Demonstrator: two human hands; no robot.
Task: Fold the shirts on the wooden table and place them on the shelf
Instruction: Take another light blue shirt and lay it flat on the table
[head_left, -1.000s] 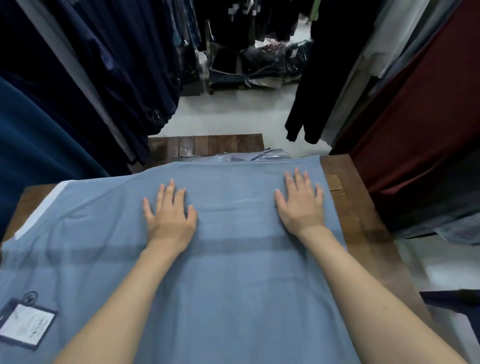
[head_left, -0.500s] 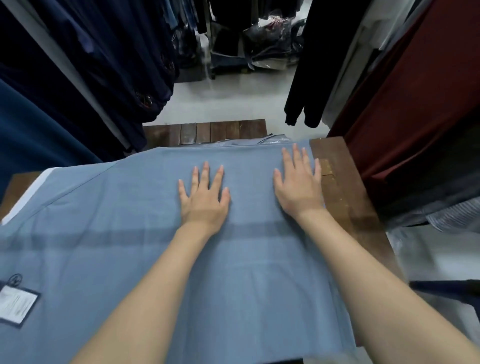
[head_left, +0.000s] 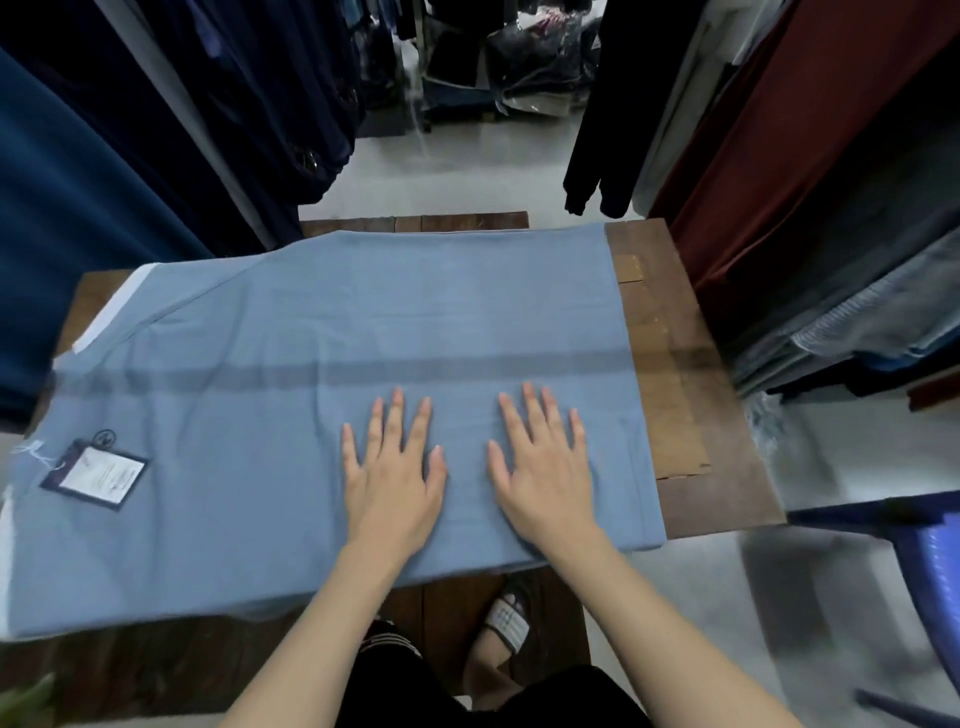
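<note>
shirt: light blue shirt is lying spread on the wooden table, long axis running left-right | hands: my left hand and right hand are pressing flat on its right end, fingers straight, side by side, not touching | next: hang tag end is lying well left, so i am judging my left hand nearer

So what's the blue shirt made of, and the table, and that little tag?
Blue shirt: soft matte cloth, maybe cotton; it lies limp with faint creases. Table: dark wood; planks and grain show. Tag: probably printed card, flat, white with a dark border.
</note>
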